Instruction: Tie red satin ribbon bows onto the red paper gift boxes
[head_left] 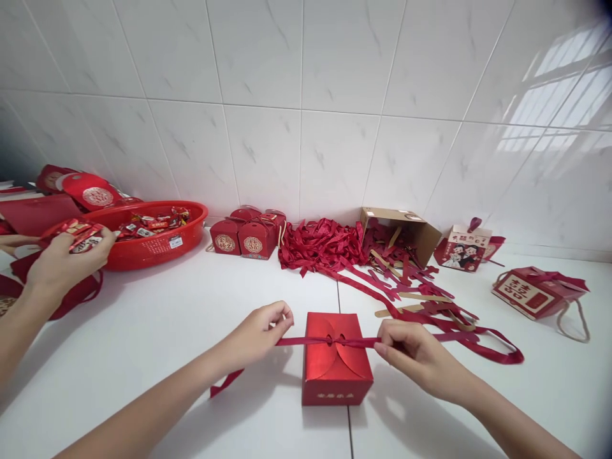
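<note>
A shiny red gift box [337,363] stands upright on the white table, its curved top flaps folded shut. Dark red ribbon [313,341] runs through the top and is crossed or knotted at the middle. My left hand [262,328] pinches the ribbon's left end, with a tail hanging below the wrist. On the other side my right hand [411,350] grips the right end close to the box. The ribbon is stretched taut between both hands. Neither hand touches the box itself.
At left, another person's hand [71,255] holds wrapped sweets beside a red basket [157,255]. Small red boxes [251,239], a ribbon heap [320,245] and a cardboard box [425,239] spilling strips line the wall. More gift boxes [535,293] stand at right.
</note>
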